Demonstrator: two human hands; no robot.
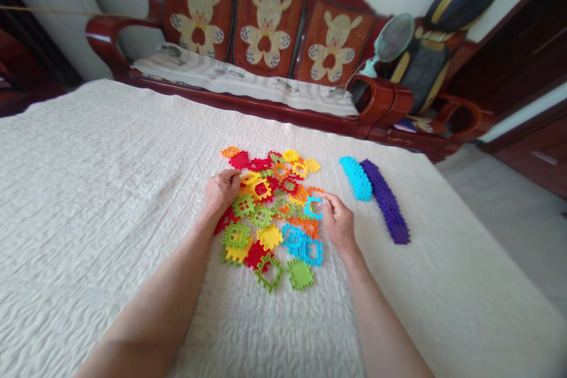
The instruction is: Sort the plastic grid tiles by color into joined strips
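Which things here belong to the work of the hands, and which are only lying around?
With the work:
- loose tile pile
- blue tile, pinched by the right hand
- left hand, at the pile's edge
- blue row and purple row of joined tiles

Lying around:
- wooden sofa
- fan
- dark bag

Both forearms reach forward, left hand (221, 189) and right hand (337, 221) curled palm-down.

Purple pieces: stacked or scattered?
Stacked: the purple pieces form one packed row lying on the quilt, beside the cyan row, apart from the loose pile.
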